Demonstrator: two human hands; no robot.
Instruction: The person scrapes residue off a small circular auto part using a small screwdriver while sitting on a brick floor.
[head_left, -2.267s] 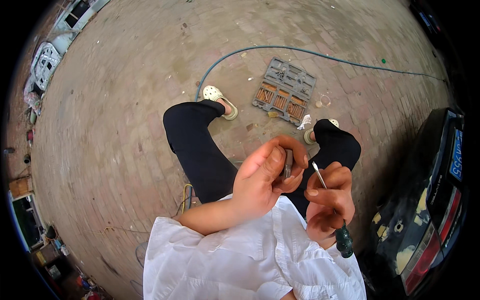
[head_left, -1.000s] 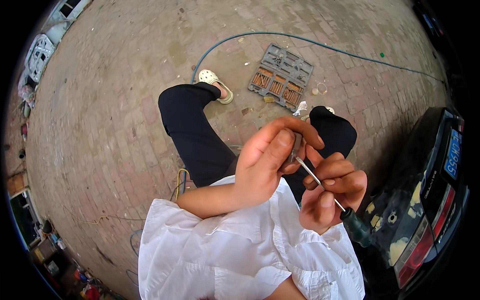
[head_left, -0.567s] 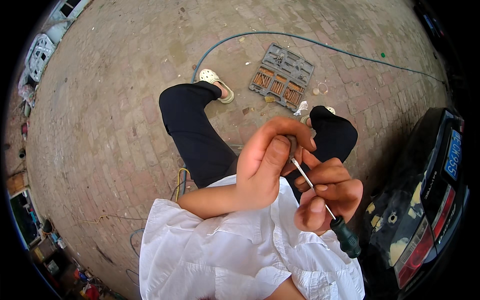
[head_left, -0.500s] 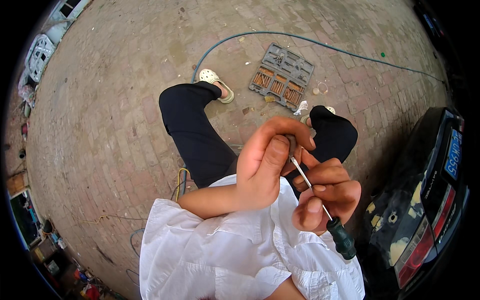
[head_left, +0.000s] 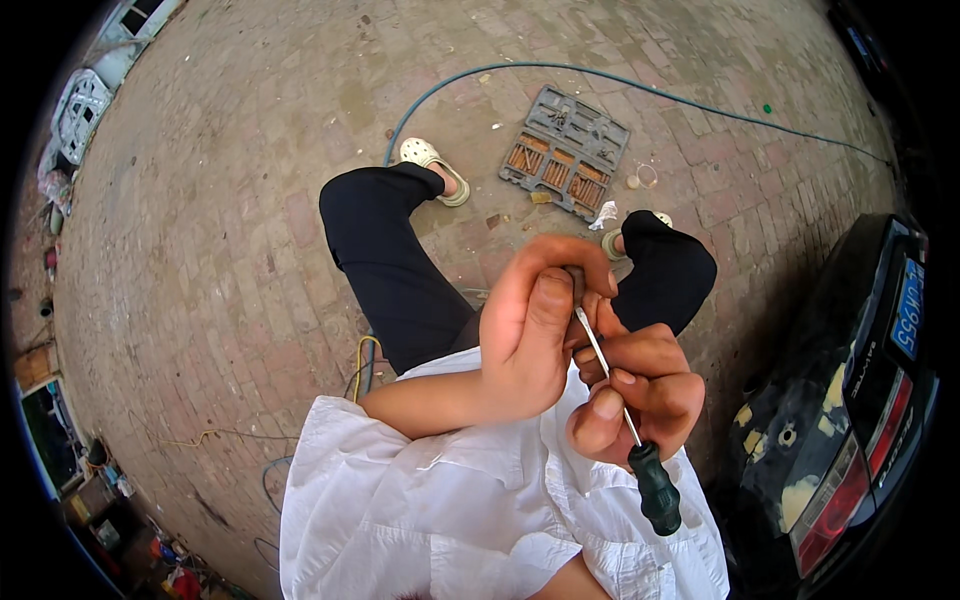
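Note:
A screwdriver [head_left: 655,490] with a dark green handle and thin metal shaft slants across my right hand [head_left: 645,390]. The thumb and fingers of that hand pinch its shaft, while the handle sticks out below toward my white shirt. My left hand [head_left: 540,325] is closed, its thumb and curled forefinger around a small dark brownish piece [head_left: 575,285]. The screwdriver's tip meets or nearly meets that piece; the fingers hide most of it, so its kind does not show.
On the brick paving ahead lies an open grey case [head_left: 565,150] with rows of rusty brown bits. A blue hose [head_left: 520,66] curves behind it. A dark car [head_left: 830,440] with patches of filler stands at my right. Cluttered goods [head_left: 110,520] line the left edge.
My right hand and the screwdriver have shifted slightly left, and the handle now hangs a little lower and steeper. The left hand has moved very little and keeps its grip.

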